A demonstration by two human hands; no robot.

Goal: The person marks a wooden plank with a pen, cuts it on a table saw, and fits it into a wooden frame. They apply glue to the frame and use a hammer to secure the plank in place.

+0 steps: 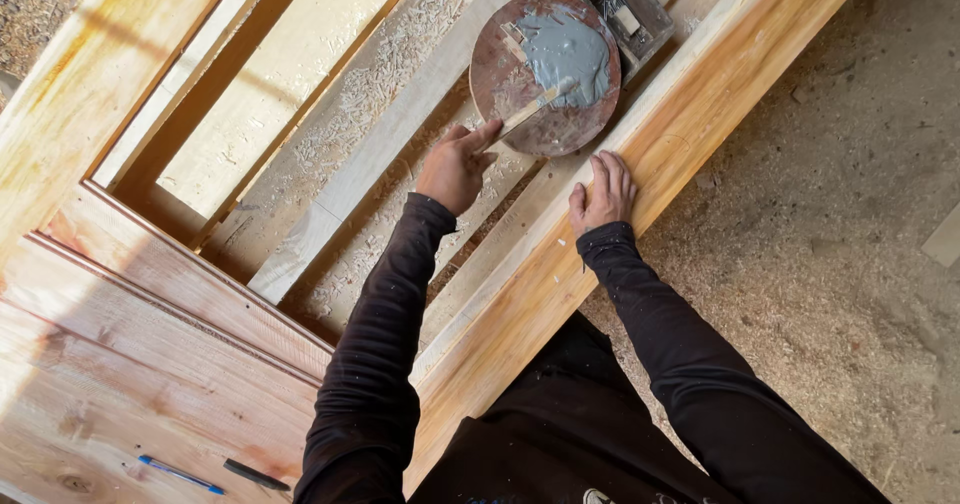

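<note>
The grey filler (pixel 566 49) lies on a round board (pixel 545 72) resting across the door frame (pixel 700 114). The left hand (pixel 456 169) grips a putty knife (pixel 535 109), blade in the paste: loading appears in hand. The next move calls for lifting a measured dab. The right hand (pixel 603 192) lies flat, holding nothing. The blade edge is hard to make out.
</note>
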